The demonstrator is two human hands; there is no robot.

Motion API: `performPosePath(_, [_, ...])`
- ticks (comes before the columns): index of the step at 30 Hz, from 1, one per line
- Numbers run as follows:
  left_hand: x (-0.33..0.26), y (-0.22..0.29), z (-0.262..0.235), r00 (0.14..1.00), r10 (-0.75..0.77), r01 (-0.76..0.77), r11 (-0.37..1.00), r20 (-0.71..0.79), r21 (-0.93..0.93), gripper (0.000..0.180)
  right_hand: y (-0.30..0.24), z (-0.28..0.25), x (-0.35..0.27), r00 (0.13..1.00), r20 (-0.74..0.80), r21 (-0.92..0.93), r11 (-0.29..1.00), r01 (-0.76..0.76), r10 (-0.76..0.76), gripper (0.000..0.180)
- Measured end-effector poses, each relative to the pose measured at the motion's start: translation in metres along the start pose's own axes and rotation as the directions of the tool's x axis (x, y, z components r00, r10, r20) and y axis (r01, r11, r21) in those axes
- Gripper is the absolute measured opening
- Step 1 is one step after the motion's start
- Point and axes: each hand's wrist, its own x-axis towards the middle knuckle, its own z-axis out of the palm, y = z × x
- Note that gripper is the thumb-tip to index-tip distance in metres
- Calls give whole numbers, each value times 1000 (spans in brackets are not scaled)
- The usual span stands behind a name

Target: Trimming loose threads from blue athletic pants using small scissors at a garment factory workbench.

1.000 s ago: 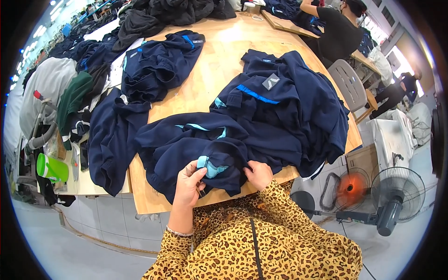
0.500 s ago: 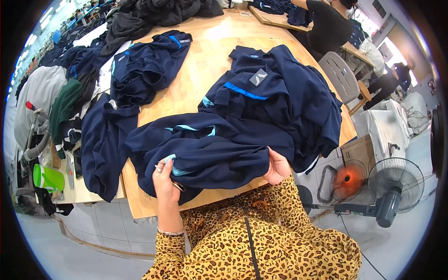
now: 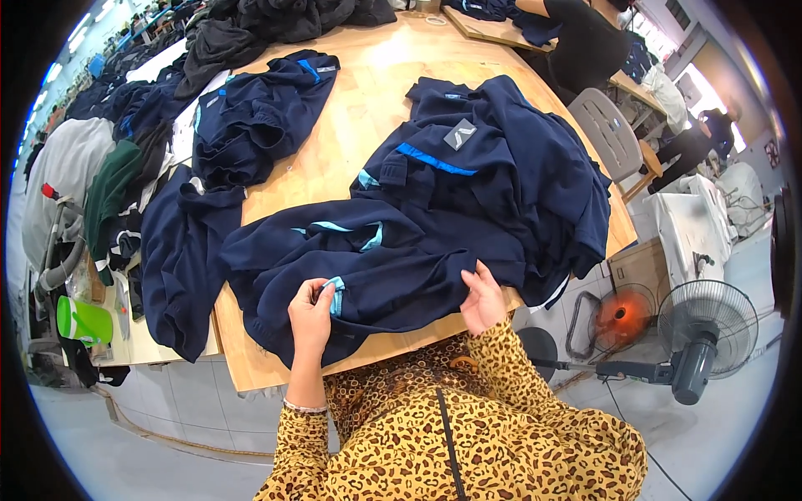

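Garment (image 3: 401, 288), navy, lies at table (image 3: 334, 159)'s near edge. Left hand (image 3: 310, 315) pinches its light-blue trim (image 3: 337, 297); right hand (image 3: 484, 301) touches farther along, grip unclear. Light, even tension should smooth folds best.

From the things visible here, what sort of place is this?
Probably a garment workshop: navy garments cover much of a wooden table, dark fabric is heaped at its far side, and another person in black is beside a further tabletop.
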Motion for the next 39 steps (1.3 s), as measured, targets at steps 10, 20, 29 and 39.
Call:
performPosePath(10, [0, 4, -1, 1000, -26, 26, 1000, -5, 11, 13, 47, -29, -56, 892, 60, -792, 523, 316, -448, 73])
performPosePath(20, [-49, 52, 6, 894, 448, -416, 832, 0, 367, 25, 6, -6, -28, 945, 126, -776, 564, 283, -301, 18])
performPosePath(29, [-65, 26, 62, 763, 457, -606, 751, 456, 261, 24, -2, 37, -37, 997, 59, -182, 983, -35, 46, 48])
performPosePath(39, [-46, 42, 62, 878, 238, -263, 965, 416, 3, 19, -1, 46, -38, 993, -88, -139, 987, -87, 75, 46])
